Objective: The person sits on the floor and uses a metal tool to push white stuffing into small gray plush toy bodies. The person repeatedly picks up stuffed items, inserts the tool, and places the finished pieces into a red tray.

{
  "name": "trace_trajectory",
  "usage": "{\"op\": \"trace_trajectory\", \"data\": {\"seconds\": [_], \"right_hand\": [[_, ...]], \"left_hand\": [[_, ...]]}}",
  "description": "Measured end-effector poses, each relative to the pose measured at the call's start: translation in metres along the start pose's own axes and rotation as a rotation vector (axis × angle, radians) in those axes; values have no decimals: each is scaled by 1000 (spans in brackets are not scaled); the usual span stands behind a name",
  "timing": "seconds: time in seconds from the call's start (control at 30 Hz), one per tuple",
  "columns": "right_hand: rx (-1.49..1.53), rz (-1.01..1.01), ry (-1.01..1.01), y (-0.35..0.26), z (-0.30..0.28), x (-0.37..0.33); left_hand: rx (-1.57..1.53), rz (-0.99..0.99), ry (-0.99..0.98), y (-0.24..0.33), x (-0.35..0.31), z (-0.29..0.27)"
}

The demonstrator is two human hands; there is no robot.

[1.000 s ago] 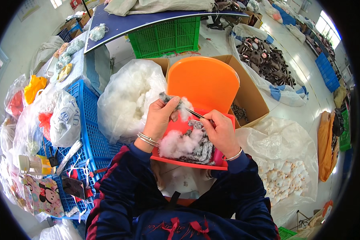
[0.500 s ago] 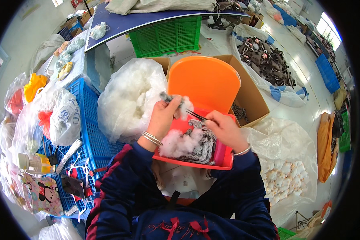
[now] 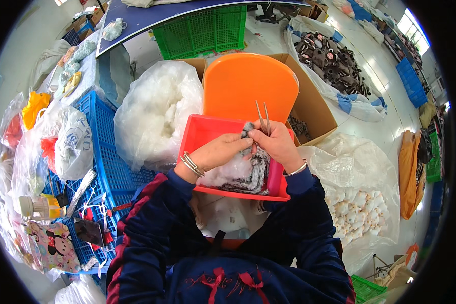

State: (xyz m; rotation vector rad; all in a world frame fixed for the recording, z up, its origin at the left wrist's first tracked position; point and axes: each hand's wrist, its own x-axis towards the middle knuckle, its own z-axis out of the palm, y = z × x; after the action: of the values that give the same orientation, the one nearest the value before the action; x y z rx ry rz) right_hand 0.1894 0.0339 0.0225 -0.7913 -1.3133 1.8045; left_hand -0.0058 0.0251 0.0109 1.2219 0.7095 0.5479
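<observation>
Since a second ago: thin metal tweezers (image 3: 261,117) swung upright. Right hand (image 3: 274,143) pinches them; left hand (image 3: 222,151) pinches one grey furry fabric piece (image 3: 248,130). One shallow red plastic tray (image 3: 203,133).

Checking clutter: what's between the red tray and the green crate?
Head view: the orange chair back rises between red tray and green crate, then bare floor.

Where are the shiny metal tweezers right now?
In the head view, the metal tweezers stick up from the right hand, near the middle of the picture. They sit over the red tray, just in front of the orange chair back.
</observation>
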Motion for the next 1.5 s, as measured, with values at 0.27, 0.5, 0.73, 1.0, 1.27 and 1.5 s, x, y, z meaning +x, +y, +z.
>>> {"op": "trace_trajectory", "data": {"seconds": [0.27,0.5,0.73,1.0,1.27,1.5], "right_hand": [[-49,61,17,17,-9,6],[-69,29,70,7,8,4],[-29,-155,480,1,-28,5],[57,-225,523,1,-39,1],[4,-174,491,10,-21,5],[73,-348,655,-1,-75,0]], "left_hand": [[-35,53,17,8,-4,1],[66,-12,15,9,-6,-2],[94,21,-21,4,-7,5],[363,-39,-118,8,-15,-5],[117,62,44,-7,-2,16],[521,53,40,-43,-6,22]]}}
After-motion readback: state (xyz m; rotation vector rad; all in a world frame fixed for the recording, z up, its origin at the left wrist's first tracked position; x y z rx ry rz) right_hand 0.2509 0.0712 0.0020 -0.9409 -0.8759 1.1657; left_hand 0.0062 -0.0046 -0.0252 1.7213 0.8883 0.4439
